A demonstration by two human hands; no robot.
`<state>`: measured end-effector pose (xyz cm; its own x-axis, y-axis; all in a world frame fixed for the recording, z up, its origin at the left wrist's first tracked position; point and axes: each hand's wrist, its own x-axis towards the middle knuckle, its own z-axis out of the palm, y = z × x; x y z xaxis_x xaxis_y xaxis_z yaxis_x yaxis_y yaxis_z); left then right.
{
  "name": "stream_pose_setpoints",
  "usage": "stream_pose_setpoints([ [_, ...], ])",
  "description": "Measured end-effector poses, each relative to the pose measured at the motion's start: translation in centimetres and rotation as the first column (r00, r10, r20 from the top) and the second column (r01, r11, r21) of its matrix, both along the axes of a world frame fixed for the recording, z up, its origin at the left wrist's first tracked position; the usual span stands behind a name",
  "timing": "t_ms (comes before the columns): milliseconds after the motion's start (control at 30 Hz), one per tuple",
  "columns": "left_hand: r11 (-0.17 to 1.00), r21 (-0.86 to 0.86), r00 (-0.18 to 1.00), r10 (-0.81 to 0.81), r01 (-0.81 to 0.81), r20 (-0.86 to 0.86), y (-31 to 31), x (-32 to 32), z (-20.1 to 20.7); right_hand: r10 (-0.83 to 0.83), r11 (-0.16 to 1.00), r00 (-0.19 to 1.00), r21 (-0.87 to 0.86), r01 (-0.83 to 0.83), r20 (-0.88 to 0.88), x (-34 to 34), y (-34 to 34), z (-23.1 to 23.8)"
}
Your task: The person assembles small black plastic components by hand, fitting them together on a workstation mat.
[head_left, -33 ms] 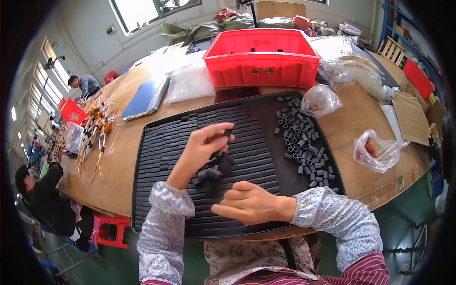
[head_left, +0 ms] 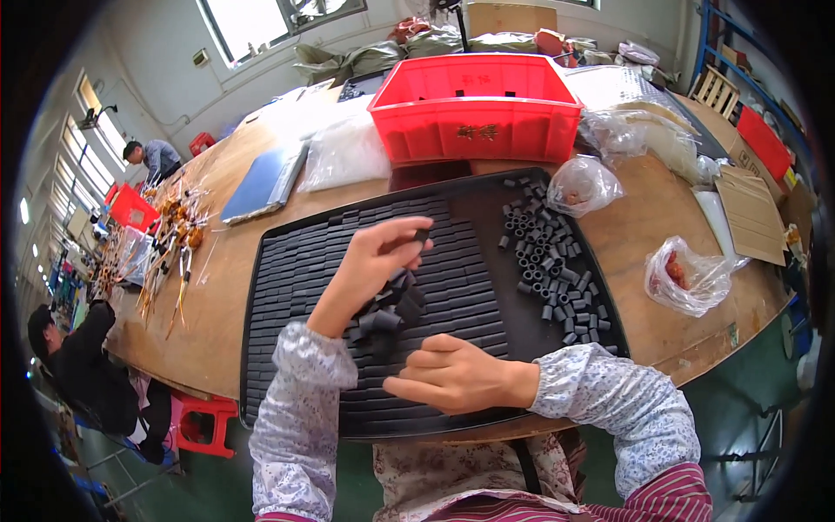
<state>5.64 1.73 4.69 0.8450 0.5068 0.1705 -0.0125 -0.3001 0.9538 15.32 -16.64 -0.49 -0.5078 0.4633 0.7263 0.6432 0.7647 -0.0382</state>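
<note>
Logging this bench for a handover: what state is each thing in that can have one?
Black tray: rows mostly filled.
Red crate: open-topped.
Clear bag: closed, lying flat.
Left hand: raised, pinching a small black piece.
Right hand: resting on tray.
Loose black pieces: scattered.

It was a factory assembly workshop: a long wooden workbench (head_left: 661,252) carried a red plastic crate (head_left: 474,109), bagged parts and a black tray (head_left: 287,287) of small cylindrical components (head_left: 544,261).
</note>
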Motion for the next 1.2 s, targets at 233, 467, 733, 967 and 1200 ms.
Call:
stream_pose_setpoints([
  [233, 0.853, 0.521, 0.986, 0.078, 0.012, -0.149, 3.9, 12.4, -1.8, -0.003, 0.999, 0.997, 0.032, 0.006, -0.073, 0.3, 0.3, -0.5],
  [467, 0.659, 0.750, 0.941, 0.218, 0.054, -0.259, 5.7, 14.8, -5.8, 0.001, 0.999, 0.997, 0.052, 0.003, -0.081, 0.7, 0.6, -1.1],
  [733, 0.564, 0.824, 0.953, 0.218, 0.053, -0.210, 5.4, 11.4, -4.8, 0.035, 0.998, 0.994, 0.064, -0.029, -0.101, 0.5, 0.7, -1.1],
  [967, 0.612, 0.779, 0.979, 0.202, -0.136, 0.013, 3.9, 1.0, -0.5, -0.061, 0.994, 0.994, 0.090, 0.069, -0.089, 0.9, 0.3, -0.2],
  [1200, 0.558, 0.770, 0.854, 0.520, -0.309, -0.034, 5.3, -8.4, -4.9, 0.014, 0.999, 0.998, 0.038, -0.012, -0.058, 0.1, 0.2, 0.1],
])
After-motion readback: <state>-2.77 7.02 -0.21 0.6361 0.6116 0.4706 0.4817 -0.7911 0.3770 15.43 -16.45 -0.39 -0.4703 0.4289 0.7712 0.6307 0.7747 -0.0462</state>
